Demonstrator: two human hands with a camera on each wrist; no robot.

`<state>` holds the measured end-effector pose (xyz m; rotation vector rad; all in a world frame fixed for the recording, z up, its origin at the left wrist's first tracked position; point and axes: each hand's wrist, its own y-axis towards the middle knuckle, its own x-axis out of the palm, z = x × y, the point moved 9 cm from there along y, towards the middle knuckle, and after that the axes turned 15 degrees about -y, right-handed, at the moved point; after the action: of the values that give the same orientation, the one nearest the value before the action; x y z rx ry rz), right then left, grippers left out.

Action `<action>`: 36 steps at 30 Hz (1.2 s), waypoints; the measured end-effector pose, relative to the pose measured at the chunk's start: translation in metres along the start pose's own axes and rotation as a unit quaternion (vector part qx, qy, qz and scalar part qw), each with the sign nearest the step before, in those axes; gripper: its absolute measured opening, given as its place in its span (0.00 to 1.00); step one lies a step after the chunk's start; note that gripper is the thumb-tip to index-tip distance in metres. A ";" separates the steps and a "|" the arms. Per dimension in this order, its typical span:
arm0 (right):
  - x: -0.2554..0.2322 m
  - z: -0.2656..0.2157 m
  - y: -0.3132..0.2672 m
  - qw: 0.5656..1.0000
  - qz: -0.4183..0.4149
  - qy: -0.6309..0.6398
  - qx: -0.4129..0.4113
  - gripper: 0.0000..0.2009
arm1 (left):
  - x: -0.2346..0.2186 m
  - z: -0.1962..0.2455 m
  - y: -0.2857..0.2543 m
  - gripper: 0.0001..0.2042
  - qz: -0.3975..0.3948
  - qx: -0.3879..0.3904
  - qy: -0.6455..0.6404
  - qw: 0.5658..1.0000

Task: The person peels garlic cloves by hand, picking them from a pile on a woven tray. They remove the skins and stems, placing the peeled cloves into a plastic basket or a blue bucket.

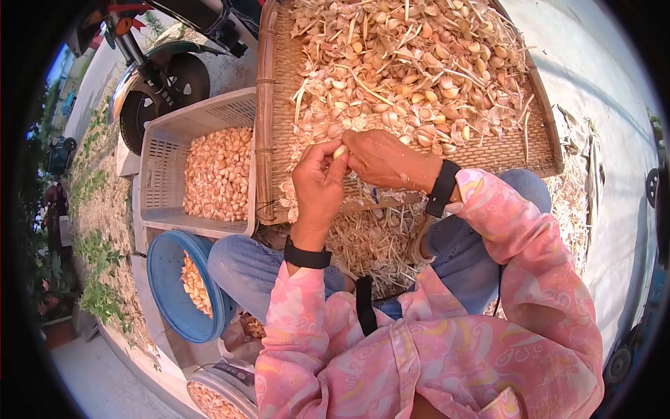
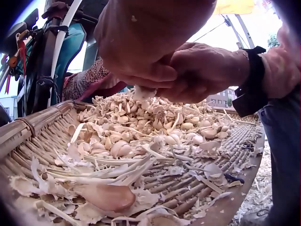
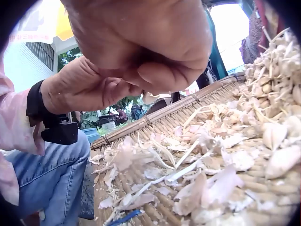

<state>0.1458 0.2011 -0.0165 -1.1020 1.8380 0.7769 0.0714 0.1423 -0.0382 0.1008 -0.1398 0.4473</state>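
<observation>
Both hands meet above the near part of a woven bamboo tray (image 1: 457, 162). Between thumb and forefinger my left hand (image 1: 317, 183) pinches a pale garlic clove (image 1: 340, 151). My right hand (image 1: 391, 160) comes in from the other side, its fingers curled and its fingertips pinching at the same clove. From the left wrist, a whitish bit of garlic skin (image 2: 144, 92) shows under the joined fingers. In the right wrist view the left hand (image 3: 89, 89) is partly hidden behind the right. Loose garlic cloves and papery skins (image 1: 419, 77) heap over the tray beyond the hands.
Left of the tray stands a white plastic crate (image 1: 164, 157) of cloves. Nearer are a blue bucket (image 1: 164, 279) with peeled-looking cloves and a white bucket (image 1: 241, 398). Dry skins and stalks (image 1: 370, 237) lie between the knees. A wheeled vehicle (image 1: 164, 91) stands beyond the crate.
</observation>
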 end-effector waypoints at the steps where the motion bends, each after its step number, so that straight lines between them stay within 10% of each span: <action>1: 0.002 0.003 0.002 1.000 -0.016 0.009 0.000 0.11 | 0.001 -0.001 -0.003 0.11 -0.004 -0.018 -0.018 1.000; 5: 0.007 0.027 0.003 0.988 -0.055 0.145 0.019 0.09 | -0.018 -0.005 -0.003 0.11 0.001 -0.106 -0.132 0.986; 8: -0.007 0.011 -0.011 0.992 0.105 -0.029 -0.063 0.10 | -0.055 -0.016 0.028 0.11 0.112 -0.135 -0.174 0.969; 12: -0.005 0.019 0.000 0.996 0.085 -0.003 0.000 0.09 | -0.041 -0.008 0.078 0.08 -0.054 -0.003 0.352 0.934; 15: 0.003 0.023 0.005 0.998 0.042 -0.037 0.006 0.10 | -0.014 -0.026 0.085 0.08 -0.149 0.124 0.536 0.822; 18: 0.004 0.031 0.006 0.997 0.073 -0.013 0.016 0.10 | -0.012 -0.043 0.089 0.11 -0.165 0.070 0.586 0.790; 22: 0.005 0.052 0.011 0.986 0.082 0.122 0.081 0.11 | -0.037 -0.057 0.087 0.10 -0.090 -0.133 0.144 0.977; 24: 0.002 0.050 0.015 0.964 0.074 0.233 0.103 0.12 | -0.027 -0.044 0.065 0.10 -0.050 -0.229 -0.115 0.965; 36: -0.002 0.032 0.007 0.937 0.015 0.344 0.054 0.07 | -0.003 -0.022 0.008 0.09 0.053 -0.172 -0.325 0.929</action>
<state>0.1503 0.2310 -0.0287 -1.3858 2.4402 0.3039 0.0677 0.1515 -0.0602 -0.1098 -0.8770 0.4771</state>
